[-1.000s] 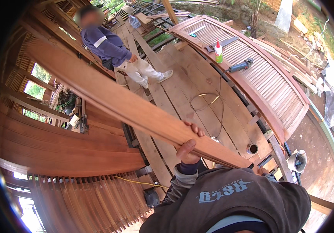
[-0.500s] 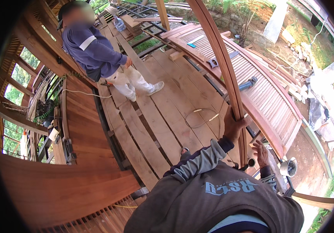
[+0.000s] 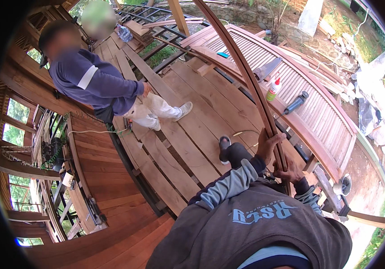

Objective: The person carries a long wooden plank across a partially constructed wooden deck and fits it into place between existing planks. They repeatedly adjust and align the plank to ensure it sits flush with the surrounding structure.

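Note:
A long, curved brown wooden strip (image 3: 258, 94), grooved along its length, leans up and away from my body toward the far edge. My left hand (image 3: 269, 145) is closed round it. Just below, my right hand (image 3: 289, 171) also has its fingers wrapped round the strip, near its lower end. That lower end is hidden by my hands and my dark shirt. To the right of the strip lies a large arched louvred wooden panel (image 3: 320, 119). On the panel's frame are a white bottle with a red cap (image 3: 273, 90), a blue power tool (image 3: 296, 103) and a hand saw (image 3: 268, 69).
A co-worker (image 3: 89, 83) in a purple-blue top stands at the left on the plank platform (image 3: 192, 116), which has gaps between its boards. A cable (image 3: 245, 132) lies near my foot. A wooden post (image 3: 177, 18) rises behind. A water bottle (image 3: 123, 33) stands at the back.
My right hand, open and apart before, has closed round the strip below my left hand. The strip's upper part has shifted left in view. My foot now shows further forward.

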Tool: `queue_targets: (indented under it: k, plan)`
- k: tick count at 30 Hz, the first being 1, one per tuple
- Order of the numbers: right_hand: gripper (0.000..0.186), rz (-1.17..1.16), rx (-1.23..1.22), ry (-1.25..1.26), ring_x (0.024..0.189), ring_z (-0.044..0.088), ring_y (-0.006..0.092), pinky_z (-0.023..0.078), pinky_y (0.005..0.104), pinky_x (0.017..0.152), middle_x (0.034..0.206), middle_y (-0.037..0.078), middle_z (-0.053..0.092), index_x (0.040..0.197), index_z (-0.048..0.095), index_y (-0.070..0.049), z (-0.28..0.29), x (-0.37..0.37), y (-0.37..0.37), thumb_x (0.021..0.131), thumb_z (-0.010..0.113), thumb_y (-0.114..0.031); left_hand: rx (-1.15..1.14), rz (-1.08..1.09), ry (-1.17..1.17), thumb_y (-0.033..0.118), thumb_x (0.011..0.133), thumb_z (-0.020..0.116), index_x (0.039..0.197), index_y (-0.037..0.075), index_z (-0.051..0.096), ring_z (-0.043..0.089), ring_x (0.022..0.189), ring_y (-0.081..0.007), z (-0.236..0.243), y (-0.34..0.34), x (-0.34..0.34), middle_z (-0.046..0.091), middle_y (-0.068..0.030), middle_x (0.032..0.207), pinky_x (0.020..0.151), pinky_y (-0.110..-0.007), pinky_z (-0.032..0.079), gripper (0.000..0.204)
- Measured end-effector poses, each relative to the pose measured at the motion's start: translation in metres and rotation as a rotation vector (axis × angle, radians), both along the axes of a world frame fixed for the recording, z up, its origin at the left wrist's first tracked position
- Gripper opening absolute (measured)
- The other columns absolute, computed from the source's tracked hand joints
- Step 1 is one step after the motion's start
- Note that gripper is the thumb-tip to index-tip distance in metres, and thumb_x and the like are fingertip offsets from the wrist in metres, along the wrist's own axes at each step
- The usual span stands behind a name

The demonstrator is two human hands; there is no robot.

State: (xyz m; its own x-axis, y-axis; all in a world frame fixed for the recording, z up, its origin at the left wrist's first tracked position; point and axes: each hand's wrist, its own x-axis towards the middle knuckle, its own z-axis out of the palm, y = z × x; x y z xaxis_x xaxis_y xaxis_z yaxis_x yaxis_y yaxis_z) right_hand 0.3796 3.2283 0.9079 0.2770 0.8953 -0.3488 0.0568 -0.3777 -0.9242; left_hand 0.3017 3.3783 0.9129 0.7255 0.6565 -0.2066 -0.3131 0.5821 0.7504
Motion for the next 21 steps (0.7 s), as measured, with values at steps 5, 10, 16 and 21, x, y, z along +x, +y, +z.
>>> queue_targets:
  k: [5, 10, 16, 21]
  plan:
    - [0.068, 0.008, -0.048, -0.078, 0.074, 0.054, 0.0136, 0.046, 0.0293, 0.067, 0.081, 0.001, 0.054, 0.117, 0.047, -0.004, -0.013, 0.022, 0.116, 0.061, 0.08, -0.025, -0.044, -0.075, 0.039, 0.013, 0.076, 0.07, 0.101, 0.004, 0.05, 0.063, 0.072, -0.0182, -0.032, 0.119, 0.02, 0.058, -0.0066, 0.085, 0.065, -0.031, 0.051, 0.033]
    - [0.071, 0.148, -0.002, -0.071, 0.077, 0.056, 0.0152, 0.048, 0.0306, 0.07, 0.083, 0.003, 0.055, 0.112, 0.049, -0.003, -0.048, 0.083, 0.26, 0.062, 0.083, -0.04, -0.122, -0.086, 0.132, 0.013, 0.079, 0.068, 0.103, 0.003, 0.05, 0.064, 0.076, -0.0198, -0.038, 0.266, 0.051, 0.058, -0.0062, 0.084, 0.068, -0.034, 0.054, 0.032]
    - [0.074, 0.15, 0.048, 0.142, 0.084, 0.059, 0.0175, 0.05, 0.0319, 0.074, 0.089, 0.006, 0.057, 0.111, 0.05, -0.001, -0.024, 0.112, 0.43, 0.061, 0.083, -0.043, -0.245, 0.009, 0.102, 0.014, 0.08, 0.067, 0.103, 0.003, 0.051, 0.064, 0.08, -0.0208, -0.038, 0.408, 0.074, 0.058, -0.0065, 0.084, 0.073, -0.036, 0.054, 0.03]
    - [0.072, 0.193, -0.06, 0.317, 0.084, 0.057, 0.0156, 0.049, 0.0285, 0.073, 0.093, 0.005, 0.056, 0.111, 0.051, 0.0, -0.017, 0.133, 0.543, 0.06, 0.085, -0.038, -0.306, 0.107, 0.094, 0.02, 0.076, 0.072, 0.096, 0.007, 0.053, 0.062, 0.078, -0.0179, -0.04, 0.497, 0.09, 0.059, -0.0056, 0.084, 0.071, -0.034, 0.051, 0.03]
